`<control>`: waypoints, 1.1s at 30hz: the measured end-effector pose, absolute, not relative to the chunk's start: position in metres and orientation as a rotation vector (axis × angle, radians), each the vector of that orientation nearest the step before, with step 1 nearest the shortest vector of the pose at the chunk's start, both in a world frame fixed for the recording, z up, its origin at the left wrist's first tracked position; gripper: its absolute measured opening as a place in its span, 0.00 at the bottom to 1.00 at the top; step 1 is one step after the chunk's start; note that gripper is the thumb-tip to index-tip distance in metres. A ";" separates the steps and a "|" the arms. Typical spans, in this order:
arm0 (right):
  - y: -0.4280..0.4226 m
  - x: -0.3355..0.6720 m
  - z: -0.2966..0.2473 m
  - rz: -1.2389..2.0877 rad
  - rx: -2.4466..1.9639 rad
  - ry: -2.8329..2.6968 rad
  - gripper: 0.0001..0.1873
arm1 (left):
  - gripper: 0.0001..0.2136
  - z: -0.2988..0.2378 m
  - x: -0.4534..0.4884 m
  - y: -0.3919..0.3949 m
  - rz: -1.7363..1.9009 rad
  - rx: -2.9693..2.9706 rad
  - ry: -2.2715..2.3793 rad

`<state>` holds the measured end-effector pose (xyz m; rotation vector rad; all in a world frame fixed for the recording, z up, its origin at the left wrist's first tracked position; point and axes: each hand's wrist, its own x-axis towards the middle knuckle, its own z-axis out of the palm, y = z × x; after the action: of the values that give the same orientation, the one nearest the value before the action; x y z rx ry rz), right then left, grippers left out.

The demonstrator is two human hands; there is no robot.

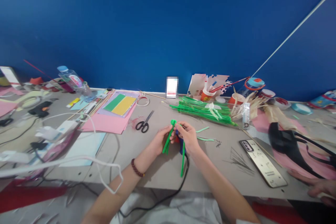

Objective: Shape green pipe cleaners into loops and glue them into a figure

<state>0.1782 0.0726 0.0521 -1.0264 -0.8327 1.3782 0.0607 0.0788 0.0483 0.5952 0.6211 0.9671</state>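
Over the table's front part, my left hand (162,139) is closed on a bundle of green pipe cleaners (167,143), whose upper end forms a small curled knot. My right hand (188,135) pinches a single green pipe cleaner (182,161) that hangs down, its fingertips close to the knot. Beneath the hands lies a blue and red tool (181,144) with a black cord, mostly hidden. Black-handled scissors (143,124) rest to the left. A large bunch of green pipe cleaners (202,112) in clear wrapping lies behind, and short light-green pieces (205,139) sit at the right.
On the left are pink paper (105,123), a tape roll (143,101), a plastic bottle (75,80) and white cables (78,161). To the right lie a phone (264,162), thin dark wires (240,161) and a cup of pens (207,94). Another person's hand (321,189) shows at the right edge.
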 end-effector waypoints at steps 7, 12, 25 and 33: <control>0.071 0.182 0.051 0.721 -1.223 -1.204 0.07 | 0.11 0.047 0.061 0.075 1.464 0.991 0.995; 0.064 0.180 0.059 0.390 -1.164 -1.438 0.04 | 0.06 0.044 0.057 0.077 1.547 1.366 1.058; 0.063 0.181 0.060 0.442 -1.117 -1.440 0.04 | 0.04 0.054 0.051 0.073 1.561 1.752 1.103; 0.062 0.181 0.060 0.542 -1.133 -1.419 0.06 | 0.05 0.060 0.054 0.068 1.559 1.637 1.114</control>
<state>0.1813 0.0620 0.0596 -1.1326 -1.4192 0.5421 0.0541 0.0682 0.0596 1.6367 1.1143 1.5587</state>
